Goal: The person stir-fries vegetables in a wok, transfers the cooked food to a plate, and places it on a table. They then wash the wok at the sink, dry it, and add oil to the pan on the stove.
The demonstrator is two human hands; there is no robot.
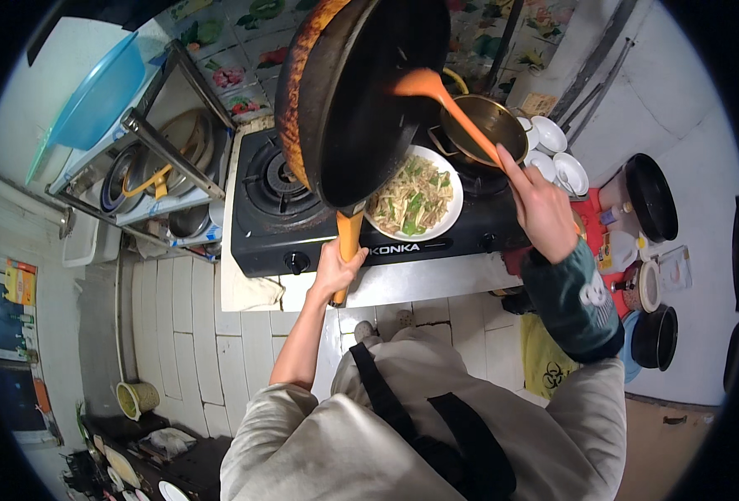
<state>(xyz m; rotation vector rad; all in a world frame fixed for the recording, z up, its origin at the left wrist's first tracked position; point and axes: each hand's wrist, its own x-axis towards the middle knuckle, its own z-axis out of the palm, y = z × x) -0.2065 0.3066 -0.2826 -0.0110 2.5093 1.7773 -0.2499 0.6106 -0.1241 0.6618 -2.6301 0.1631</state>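
Observation:
My left hand grips the orange-yellow handle of a large black wok, which is tilted steeply on its side above the stove. An orange spatula is held by its handle in my right hand; its blade reaches into the wok, and the blade's tip is hard to see there. Under the wok's lower rim stands a white plate with shredded food and green pepper pieces on it. The plate rests on the black two-burner gas stove, partly covered by the wok.
A metal pot stands on the right burner, with several white bowls beside it. Bottles, a jar and black pans are at the right. On the left, a rack holds lids, pans and a blue basin. The left burner shows partly.

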